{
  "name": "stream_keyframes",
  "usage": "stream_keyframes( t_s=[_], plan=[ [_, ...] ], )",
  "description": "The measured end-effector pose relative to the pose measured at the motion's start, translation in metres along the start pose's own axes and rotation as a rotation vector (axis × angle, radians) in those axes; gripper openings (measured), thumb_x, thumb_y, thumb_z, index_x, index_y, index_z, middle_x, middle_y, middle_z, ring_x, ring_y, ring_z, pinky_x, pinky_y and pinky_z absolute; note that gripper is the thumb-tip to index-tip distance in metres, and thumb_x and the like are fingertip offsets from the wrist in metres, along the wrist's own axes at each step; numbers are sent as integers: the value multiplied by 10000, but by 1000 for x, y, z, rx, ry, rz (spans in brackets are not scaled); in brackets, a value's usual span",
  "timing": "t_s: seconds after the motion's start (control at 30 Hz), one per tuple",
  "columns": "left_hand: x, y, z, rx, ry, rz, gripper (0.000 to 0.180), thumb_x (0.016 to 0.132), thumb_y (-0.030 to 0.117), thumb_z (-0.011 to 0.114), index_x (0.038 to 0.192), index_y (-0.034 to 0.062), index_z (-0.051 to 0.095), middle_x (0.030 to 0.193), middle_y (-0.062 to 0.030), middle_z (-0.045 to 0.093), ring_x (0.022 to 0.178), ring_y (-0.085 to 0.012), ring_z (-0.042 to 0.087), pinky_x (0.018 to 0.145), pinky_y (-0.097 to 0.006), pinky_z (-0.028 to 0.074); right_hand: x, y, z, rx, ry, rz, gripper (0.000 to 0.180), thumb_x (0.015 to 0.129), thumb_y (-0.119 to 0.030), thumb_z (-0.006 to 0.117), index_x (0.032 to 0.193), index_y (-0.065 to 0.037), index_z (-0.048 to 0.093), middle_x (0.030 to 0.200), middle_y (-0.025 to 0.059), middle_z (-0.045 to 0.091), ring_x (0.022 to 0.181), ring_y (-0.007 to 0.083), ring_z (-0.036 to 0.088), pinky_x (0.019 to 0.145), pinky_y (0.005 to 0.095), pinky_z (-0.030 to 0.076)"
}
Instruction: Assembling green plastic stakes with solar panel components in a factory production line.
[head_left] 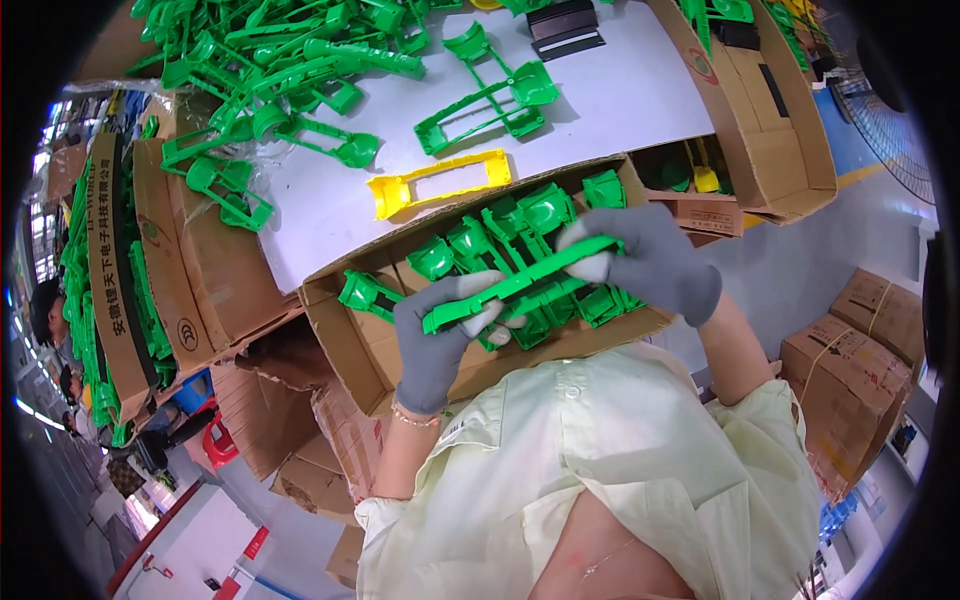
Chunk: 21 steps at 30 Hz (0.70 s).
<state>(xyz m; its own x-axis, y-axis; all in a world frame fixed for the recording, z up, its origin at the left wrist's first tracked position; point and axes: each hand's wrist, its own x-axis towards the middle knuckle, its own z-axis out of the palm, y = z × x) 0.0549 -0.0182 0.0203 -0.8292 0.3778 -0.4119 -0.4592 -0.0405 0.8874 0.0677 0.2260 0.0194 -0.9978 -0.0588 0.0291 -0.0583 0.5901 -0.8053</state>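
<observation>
A long green plastic frame (520,281) is held level between my two hands. My left hand (432,335), in a grey glove with pale fingertips, is closed around its left end. Gripping the right end is my right hand (650,262), gloved the same way. Right below the held frame is an open cardboard box (352,352) with several similar green plastic frames (545,208) in it. Beyond the box, a yellow plastic frame (392,199) lies on the white table (620,100). A green frame (535,85) lies past the yellow one.
A heap of green frames (300,75) covers the table's far left. Black pieces (565,28) lie at the back. Cardboard boxes stand left (205,260) and right (765,150) of the table. More cartons (845,370) and a fan (885,120) are at the right.
</observation>
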Motion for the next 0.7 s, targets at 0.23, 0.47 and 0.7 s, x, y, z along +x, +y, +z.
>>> stream_keyframes(
  t_s=[0.23,0.47,0.7],
  plan=[
    [-19,2,-12,85,136,-94,202,815,-50,635,1015,-76,619,866,-118,654,693,-214,679,551,-237,542,-26,-9,37,-31,-148,98,194,797,-202,706,873,-43,624,637,99,594,519,181,577,516,292,443],
    [-25,51,-97,351,91,-299,171,785,16,666,943,-26,612,835,-103,650,628,-140,640,524,-219,516,-17,-17,37,300,-495,233,519,740,-262,735,1199,-114,543,842,12,616,581,90,558,555,227,445],
    [10,43,-152,884,179,-438,365,736,105,739,1013,-30,545,856,-108,634,654,-147,632,524,-259,536,4,-1,18,195,-325,207,517,752,-280,729,1202,-93,554,789,15,597,566,70,544,555,221,441]
  ],
)
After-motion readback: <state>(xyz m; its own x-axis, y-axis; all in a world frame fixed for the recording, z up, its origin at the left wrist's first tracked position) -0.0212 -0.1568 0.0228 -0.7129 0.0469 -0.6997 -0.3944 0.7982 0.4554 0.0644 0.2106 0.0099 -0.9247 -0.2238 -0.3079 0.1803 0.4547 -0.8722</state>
